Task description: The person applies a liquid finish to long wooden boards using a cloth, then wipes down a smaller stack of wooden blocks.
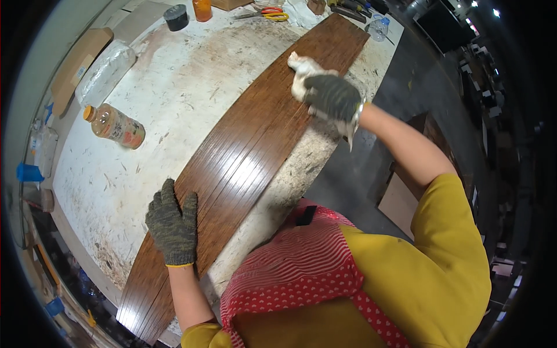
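Your right hand [332, 96] grips the rag [300, 71] over the far half of the board [238, 153], though blur makes contact hard to judge. Your left hand [173, 225] rests spread, grasping nothing, at its left edge; the board lies along the counter [180, 75].

A grooved brown wooden plank [249, 151] shone with a glossy finish, in contrast to the matt, scuffed counter [174, 87]. Coarse knitted fabric formed the gloves [174, 226], soft crumpled cloth the rag [303, 72], clear smooth plastic the bottle [118, 126].
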A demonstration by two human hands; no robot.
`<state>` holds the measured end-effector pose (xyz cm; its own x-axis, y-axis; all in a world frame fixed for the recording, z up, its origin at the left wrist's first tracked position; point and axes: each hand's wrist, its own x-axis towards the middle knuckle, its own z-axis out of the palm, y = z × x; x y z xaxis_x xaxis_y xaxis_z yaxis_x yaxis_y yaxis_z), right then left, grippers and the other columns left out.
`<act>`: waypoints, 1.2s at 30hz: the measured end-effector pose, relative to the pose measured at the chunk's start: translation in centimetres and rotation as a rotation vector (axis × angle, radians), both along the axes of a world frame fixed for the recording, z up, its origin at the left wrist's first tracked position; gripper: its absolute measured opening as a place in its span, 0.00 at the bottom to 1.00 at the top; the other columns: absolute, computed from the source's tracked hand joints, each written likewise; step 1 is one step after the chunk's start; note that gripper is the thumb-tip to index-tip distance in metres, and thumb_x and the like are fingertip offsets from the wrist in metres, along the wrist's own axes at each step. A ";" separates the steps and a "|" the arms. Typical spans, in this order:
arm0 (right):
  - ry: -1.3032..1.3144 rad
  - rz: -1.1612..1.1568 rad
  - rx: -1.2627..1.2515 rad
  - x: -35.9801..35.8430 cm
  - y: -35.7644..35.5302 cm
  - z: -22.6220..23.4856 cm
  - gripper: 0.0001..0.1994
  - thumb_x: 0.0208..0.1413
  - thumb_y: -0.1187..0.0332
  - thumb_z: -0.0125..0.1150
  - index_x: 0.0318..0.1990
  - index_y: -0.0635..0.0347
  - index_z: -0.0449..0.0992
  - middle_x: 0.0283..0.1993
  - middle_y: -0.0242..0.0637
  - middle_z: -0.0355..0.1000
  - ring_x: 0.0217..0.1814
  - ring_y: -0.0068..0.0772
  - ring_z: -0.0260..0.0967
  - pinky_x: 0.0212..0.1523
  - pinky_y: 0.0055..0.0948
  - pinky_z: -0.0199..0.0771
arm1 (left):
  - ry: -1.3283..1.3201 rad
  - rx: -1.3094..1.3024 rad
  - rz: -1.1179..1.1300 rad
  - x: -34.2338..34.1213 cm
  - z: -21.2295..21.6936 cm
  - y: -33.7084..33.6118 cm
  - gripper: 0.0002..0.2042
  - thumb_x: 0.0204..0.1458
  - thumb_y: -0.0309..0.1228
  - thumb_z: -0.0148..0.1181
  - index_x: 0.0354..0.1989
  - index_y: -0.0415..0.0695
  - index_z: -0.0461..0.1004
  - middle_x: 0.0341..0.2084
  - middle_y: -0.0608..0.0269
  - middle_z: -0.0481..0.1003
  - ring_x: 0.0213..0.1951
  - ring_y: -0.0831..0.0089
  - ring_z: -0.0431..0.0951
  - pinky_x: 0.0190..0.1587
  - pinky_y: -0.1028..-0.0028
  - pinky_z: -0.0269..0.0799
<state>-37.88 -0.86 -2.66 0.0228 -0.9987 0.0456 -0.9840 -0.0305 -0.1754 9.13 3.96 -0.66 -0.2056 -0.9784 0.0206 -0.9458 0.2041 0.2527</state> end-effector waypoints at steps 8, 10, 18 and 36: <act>0.280 0.281 -0.019 7.0 2.4 4.5 0.09 0.52 0.65 0.58 0.34 0.58 0.80 0.36 0.44 0.78 0.41 0.40 0.78 0.42 0.42 0.77 | 0.006 -0.100 -0.003 -0.3 -0.5 0.1 0.25 0.58 0.46 0.61 0.57 0.40 0.74 0.45 0.44 0.78 0.46 0.47 0.77 0.52 0.52 0.68; 0.157 0.218 0.003 7.8 2.8 5.5 0.08 0.52 0.65 0.58 0.33 0.58 0.80 0.35 0.45 0.78 0.41 0.39 0.78 0.42 0.44 0.77 | 0.000 -0.137 -0.007 -0.3 -0.6 0.2 0.24 0.58 0.46 0.60 0.56 0.40 0.74 0.44 0.44 0.78 0.46 0.48 0.77 0.52 0.52 0.68; 0.465 0.416 -0.226 -6.8 -1.7 1.1 0.12 0.53 0.64 0.58 0.38 0.62 0.79 0.42 0.49 0.78 0.43 0.46 0.77 0.47 0.42 0.77 | -0.023 -0.170 0.018 -0.8 -0.6 0.3 0.22 0.60 0.43 0.59 0.56 0.41 0.75 0.44 0.45 0.78 0.46 0.48 0.76 0.52 0.54 0.69; 0.870 0.794 -0.688 12.6 6.7 -4.1 0.12 0.63 0.66 0.50 0.42 0.67 0.75 0.36 0.49 0.75 0.38 0.39 0.76 0.41 0.38 0.80 | -0.017 -0.084 0.030 -0.3 -0.4 -0.1 0.23 0.60 0.45 0.57 0.57 0.40 0.74 0.45 0.44 0.78 0.47 0.49 0.77 0.52 0.54 0.70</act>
<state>-25.29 5.87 -6.76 0.8514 -0.4848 0.2002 -0.4441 -0.4634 0.7668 8.86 3.90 -1.03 -0.1774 -0.9791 0.0994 -0.9558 0.1955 0.2195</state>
